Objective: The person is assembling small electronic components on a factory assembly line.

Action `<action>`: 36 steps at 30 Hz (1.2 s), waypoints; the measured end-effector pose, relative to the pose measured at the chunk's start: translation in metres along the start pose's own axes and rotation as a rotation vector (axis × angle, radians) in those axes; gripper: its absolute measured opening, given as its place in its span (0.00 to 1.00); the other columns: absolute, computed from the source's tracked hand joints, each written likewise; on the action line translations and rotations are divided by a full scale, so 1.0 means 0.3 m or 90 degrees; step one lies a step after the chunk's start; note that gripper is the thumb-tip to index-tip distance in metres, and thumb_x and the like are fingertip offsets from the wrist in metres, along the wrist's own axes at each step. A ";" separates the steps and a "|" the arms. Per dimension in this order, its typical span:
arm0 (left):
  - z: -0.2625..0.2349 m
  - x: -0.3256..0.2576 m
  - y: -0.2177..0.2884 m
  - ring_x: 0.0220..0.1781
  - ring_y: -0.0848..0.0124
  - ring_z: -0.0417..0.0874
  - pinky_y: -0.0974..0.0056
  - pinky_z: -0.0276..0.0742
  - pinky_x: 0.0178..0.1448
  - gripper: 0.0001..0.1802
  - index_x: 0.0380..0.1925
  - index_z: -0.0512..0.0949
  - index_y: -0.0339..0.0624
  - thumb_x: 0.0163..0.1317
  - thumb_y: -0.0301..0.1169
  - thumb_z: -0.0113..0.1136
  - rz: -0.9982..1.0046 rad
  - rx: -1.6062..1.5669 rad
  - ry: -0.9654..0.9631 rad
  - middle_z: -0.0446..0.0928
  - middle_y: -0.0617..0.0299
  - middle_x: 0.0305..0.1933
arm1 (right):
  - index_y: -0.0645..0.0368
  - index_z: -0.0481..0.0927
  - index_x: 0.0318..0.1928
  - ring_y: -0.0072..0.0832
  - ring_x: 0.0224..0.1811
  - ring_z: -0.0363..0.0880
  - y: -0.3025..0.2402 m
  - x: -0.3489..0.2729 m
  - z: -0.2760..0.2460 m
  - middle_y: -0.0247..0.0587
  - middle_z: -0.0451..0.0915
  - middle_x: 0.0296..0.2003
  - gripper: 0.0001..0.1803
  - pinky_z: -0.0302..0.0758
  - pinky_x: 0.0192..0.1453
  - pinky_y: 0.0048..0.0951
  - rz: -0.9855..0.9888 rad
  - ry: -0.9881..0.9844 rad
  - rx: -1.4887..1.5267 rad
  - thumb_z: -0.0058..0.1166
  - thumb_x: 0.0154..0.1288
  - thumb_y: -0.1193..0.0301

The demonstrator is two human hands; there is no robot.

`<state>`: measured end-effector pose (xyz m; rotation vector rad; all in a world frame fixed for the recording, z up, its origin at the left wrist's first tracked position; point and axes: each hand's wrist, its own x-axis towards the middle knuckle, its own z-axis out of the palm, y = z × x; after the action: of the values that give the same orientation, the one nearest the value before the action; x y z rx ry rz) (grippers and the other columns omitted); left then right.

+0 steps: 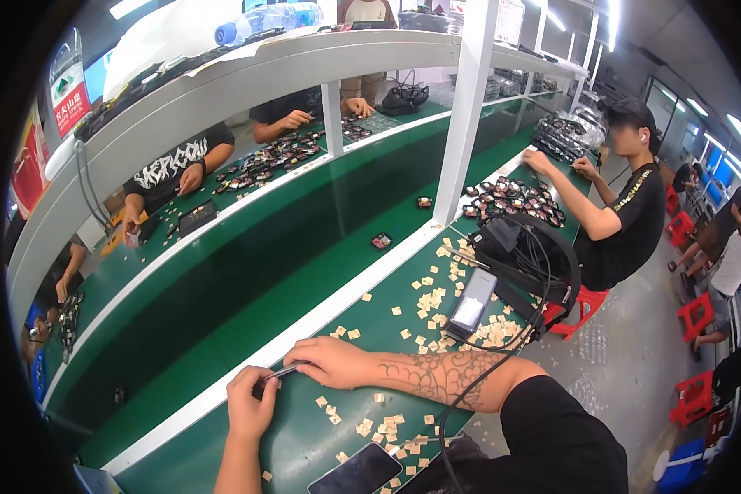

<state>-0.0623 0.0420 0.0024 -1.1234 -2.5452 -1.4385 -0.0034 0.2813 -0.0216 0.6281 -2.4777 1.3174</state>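
Observation:
My left hand [249,403] and my right hand [335,363] meet over the green work surface, beside the white rail. Fingers of both hands are closed on a slim grey metallic piece [285,371] that spans the gap between them. Its exact kind is too small to make out, and its ends are hidden by my fingers. Small tan square pieces [389,426] lie scattered near my right forearm, with a denser pile [500,332] beyond it. A smartphone [356,471] with a dark screen rests close to me.
A grey power bank [473,301] and a black strapped bag with cables [520,259] lie to the right; one cable crosses my right arm. The green conveyor [305,280] carries small dark modules [381,240]. A white post [467,115] stands ahead. Co-workers [634,189] sit around the line.

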 end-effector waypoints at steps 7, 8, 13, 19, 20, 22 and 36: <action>-0.001 -0.010 -0.003 0.32 0.66 0.87 0.64 0.82 0.41 0.03 0.32 0.82 0.32 0.65 0.18 0.67 0.023 -0.013 0.059 0.85 0.54 0.32 | 0.58 0.84 0.51 0.50 0.46 0.85 -0.041 0.005 -0.020 0.48 0.84 0.44 0.08 0.80 0.52 0.46 0.050 -0.022 0.038 0.58 0.75 0.75; -0.002 -0.010 0.001 0.32 0.66 0.86 0.64 0.82 0.41 0.03 0.32 0.82 0.32 0.65 0.18 0.67 0.028 0.000 0.079 0.84 0.54 0.32 | 0.58 0.84 0.51 0.50 0.46 0.85 -0.040 0.005 -0.019 0.48 0.84 0.44 0.08 0.81 0.52 0.46 0.048 -0.022 0.039 0.58 0.75 0.74; -0.002 -0.005 -0.012 0.31 0.66 0.84 0.64 0.80 0.41 0.05 0.31 0.81 0.32 0.64 0.19 0.68 0.049 0.014 0.100 0.83 0.55 0.31 | 0.59 0.83 0.51 0.51 0.45 0.85 -0.035 0.006 -0.020 0.49 0.85 0.43 0.08 0.81 0.51 0.46 0.055 -0.023 0.036 0.59 0.75 0.73; -0.002 -0.005 -0.028 0.32 0.66 0.83 0.64 0.78 0.40 0.05 0.31 0.80 0.32 0.64 0.19 0.68 0.059 0.015 0.114 0.82 0.55 0.30 | 0.59 0.83 0.51 0.51 0.46 0.86 -0.045 0.008 -0.028 0.49 0.85 0.44 0.08 0.81 0.51 0.47 0.069 -0.038 0.033 0.59 0.76 0.72; -0.008 -0.013 -0.031 0.32 0.66 0.83 0.64 0.78 0.40 0.05 0.31 0.80 0.32 0.64 0.19 0.69 0.060 0.012 0.124 0.82 0.55 0.30 | 0.59 0.83 0.51 0.51 0.47 0.86 -0.049 0.012 -0.020 0.49 0.85 0.45 0.08 0.81 0.51 0.47 0.071 -0.040 0.030 0.58 0.76 0.72; -0.013 0.009 -0.024 0.32 0.66 0.83 0.64 0.78 0.40 0.05 0.31 0.80 0.32 0.64 0.19 0.69 0.051 0.013 0.126 0.82 0.54 0.30 | 0.60 0.83 0.51 0.51 0.47 0.86 -0.036 0.020 -0.025 0.49 0.85 0.45 0.08 0.81 0.52 0.47 0.049 -0.029 0.028 0.58 0.77 0.72; -0.032 -0.023 -0.009 0.39 0.62 0.87 0.59 0.82 0.47 0.05 0.34 0.83 0.36 0.70 0.25 0.68 -0.013 -0.035 0.079 0.85 0.54 0.35 | 0.59 0.88 0.53 0.49 0.51 0.88 -0.071 0.015 -0.021 0.50 0.89 0.47 0.11 0.83 0.57 0.43 0.111 -0.016 0.015 0.63 0.75 0.72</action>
<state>-0.0620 0.0300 0.0035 -0.9840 -2.4541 -1.5401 0.0033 0.2749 -0.0009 0.4447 -2.5898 1.4108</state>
